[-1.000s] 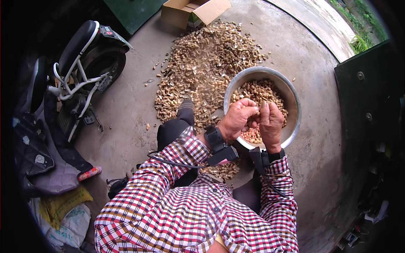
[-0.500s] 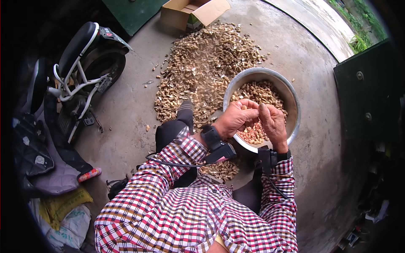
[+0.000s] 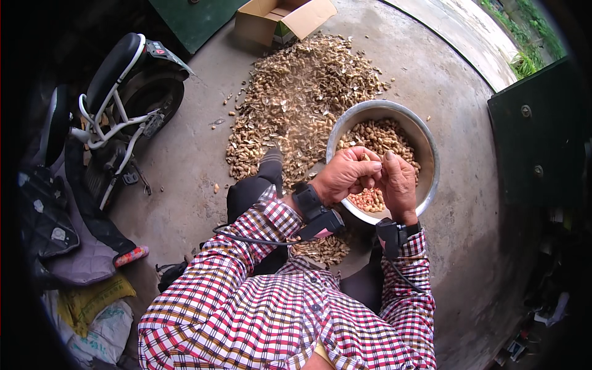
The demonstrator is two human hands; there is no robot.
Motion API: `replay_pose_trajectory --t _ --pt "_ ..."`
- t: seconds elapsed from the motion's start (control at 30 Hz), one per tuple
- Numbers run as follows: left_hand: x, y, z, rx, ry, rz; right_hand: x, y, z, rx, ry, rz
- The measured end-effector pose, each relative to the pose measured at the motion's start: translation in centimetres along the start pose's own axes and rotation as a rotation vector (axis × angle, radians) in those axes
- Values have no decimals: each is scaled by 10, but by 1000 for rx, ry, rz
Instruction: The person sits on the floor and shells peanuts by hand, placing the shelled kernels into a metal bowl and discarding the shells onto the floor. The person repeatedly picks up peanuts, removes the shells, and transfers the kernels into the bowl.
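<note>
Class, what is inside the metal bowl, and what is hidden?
The bowl holds unshelled peanuts toward its far side and pinkish kernels nearer the person. The left hand and right hand cover some contents; anything beneath the top layer is hidden.

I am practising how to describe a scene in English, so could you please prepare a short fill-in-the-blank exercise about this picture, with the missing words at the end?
1. Of the left grip and the right grip, the ____ one is nearer the large pile of peanut shells.
2. The metal bowl stands to the person's ____ of this pile.
3. The cardboard box has its top ____.
4. The seat of the bike is coloured ____.

Missing words: left; right; open; black.
</note>
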State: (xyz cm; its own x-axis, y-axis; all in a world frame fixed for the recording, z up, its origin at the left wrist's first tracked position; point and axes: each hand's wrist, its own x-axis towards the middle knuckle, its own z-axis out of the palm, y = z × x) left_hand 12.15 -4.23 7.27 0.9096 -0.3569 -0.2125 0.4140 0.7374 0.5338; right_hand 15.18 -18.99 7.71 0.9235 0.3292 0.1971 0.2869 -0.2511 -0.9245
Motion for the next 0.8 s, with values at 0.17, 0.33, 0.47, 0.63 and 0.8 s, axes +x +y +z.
replay_pose_trajectory --t 0.17,0.33,0.47,0.63,0.8 --pt "-2 4 7 -78 -3 -16 9 0 -14 1139 17 366" --pt "1 6 3 -119 36 82 6 -24 -6 850 -23 364" --pt "0 7 10 -57 128 105 6 -31 -4 773 -51 372" --pt "2 5 5 24 126 67 5 -10 -3 292 -115 176" --pt "4 1 2 55 125 51 4 -10 -5 135 -129 69"
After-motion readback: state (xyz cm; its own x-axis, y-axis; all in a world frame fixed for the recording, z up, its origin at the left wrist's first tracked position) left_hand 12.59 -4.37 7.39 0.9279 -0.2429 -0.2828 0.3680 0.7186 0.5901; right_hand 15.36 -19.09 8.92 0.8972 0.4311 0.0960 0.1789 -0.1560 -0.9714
